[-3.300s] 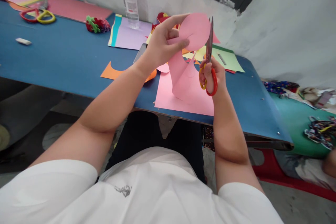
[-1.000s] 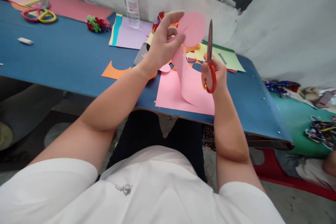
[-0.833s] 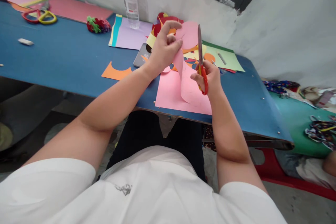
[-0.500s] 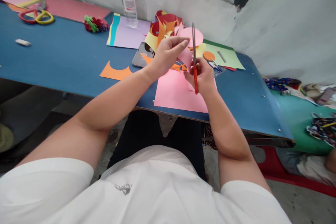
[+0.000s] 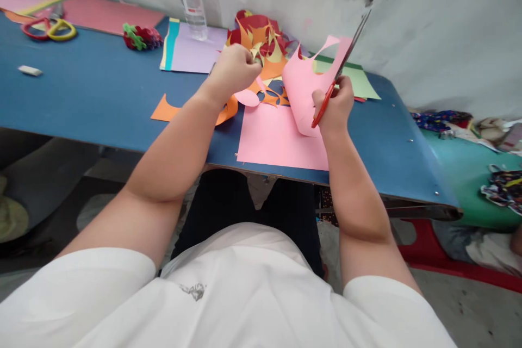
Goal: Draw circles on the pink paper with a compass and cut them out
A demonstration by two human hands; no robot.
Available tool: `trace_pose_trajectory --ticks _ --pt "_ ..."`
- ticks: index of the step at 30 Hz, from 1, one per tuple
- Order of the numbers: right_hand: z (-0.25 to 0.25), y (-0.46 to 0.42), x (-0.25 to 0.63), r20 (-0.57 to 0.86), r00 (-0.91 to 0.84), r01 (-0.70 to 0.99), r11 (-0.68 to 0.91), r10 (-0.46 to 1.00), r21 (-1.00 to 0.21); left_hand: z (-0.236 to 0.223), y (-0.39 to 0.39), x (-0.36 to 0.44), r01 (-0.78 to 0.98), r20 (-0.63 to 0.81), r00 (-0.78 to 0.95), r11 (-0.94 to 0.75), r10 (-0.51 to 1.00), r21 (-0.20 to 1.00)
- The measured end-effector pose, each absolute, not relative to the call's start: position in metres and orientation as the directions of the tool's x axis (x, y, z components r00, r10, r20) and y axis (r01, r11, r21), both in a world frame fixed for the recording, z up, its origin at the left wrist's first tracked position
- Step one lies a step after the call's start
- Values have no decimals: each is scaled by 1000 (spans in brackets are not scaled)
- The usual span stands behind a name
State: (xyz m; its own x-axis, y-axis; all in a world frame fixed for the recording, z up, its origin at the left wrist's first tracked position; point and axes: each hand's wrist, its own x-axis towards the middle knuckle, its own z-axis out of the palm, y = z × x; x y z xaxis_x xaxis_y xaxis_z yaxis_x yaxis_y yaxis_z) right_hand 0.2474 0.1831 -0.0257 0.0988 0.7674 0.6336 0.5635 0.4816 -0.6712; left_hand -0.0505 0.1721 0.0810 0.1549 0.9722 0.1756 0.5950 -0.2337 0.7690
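My right hand (image 5: 336, 106) is closed around red-handled scissors (image 5: 339, 69), whose blades point up and to the right. A pink paper sheet (image 5: 281, 138) lies at the near edge of the blue table (image 5: 89, 92). Its cut part (image 5: 304, 84) curls upward against my right hand and has a scalloped top edge. My left hand (image 5: 233, 68) is curled into a fist over a pile of red, orange and yellow paper scraps (image 5: 261, 38); what it holds is hidden. A small pink cut-out (image 5: 247, 98) lies below that wrist.
A plastic bottle (image 5: 190, 0) stands by the wall behind a purple sheet (image 5: 196, 49). An orange offcut (image 5: 167, 111), a second pair of scissors (image 5: 49, 28), a white eraser (image 5: 29, 70) and green paper (image 5: 361, 82) lie on the table. A red chair (image 5: 428, 261) is to the right.
The pink circle has left my raised left hand, which has dropped into a fist by the scrap pile. My right hand swung the scissors to the right, with the pink strip against it.
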Motion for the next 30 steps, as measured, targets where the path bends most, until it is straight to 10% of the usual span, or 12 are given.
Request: trace_pose_trajectory --ticks 5,30 --pt "-22 177 235 673 228 596 445 704 -668 65 186 -61 873 -44 218 -174 975 455" --pt "-21 184 243 639 143 562 470 756 -681 57 193 -59 890 53 323 -323 945 323"
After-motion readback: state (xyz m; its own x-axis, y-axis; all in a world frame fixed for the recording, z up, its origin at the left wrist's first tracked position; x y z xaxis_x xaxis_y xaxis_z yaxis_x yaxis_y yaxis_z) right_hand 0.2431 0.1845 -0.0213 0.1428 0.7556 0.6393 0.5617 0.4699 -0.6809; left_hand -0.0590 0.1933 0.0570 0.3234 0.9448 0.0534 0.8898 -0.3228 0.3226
